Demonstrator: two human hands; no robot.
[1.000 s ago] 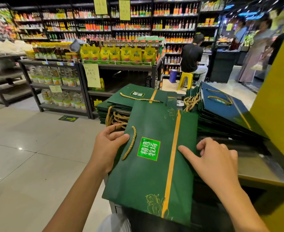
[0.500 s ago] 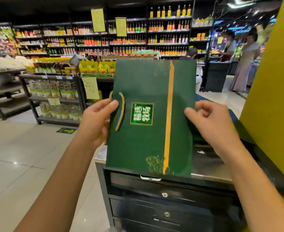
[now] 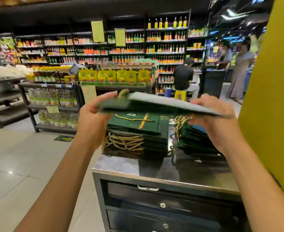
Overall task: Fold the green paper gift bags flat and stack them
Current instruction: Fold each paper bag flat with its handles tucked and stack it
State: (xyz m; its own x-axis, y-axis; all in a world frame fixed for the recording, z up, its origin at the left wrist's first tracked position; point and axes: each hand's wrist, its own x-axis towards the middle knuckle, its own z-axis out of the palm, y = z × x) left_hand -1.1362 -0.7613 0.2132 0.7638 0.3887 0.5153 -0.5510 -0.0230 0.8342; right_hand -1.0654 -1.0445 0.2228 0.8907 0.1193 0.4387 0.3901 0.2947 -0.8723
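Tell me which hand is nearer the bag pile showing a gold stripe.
Left. The left hand is by that pile's left edge; the right hand is above the other pile, both holding a bag.

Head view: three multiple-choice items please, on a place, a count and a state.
1. Where is the held bag? A above the counter; B on a stack; C at the person's side.
2. Stacks of bags on the counter? A one; B two; C four.
3. The held bag is gripped by: A one hand; B both hands; C neither.
A: it hangs over the left stack and right stack. B: those two. B: left hand and right hand each hold an end.
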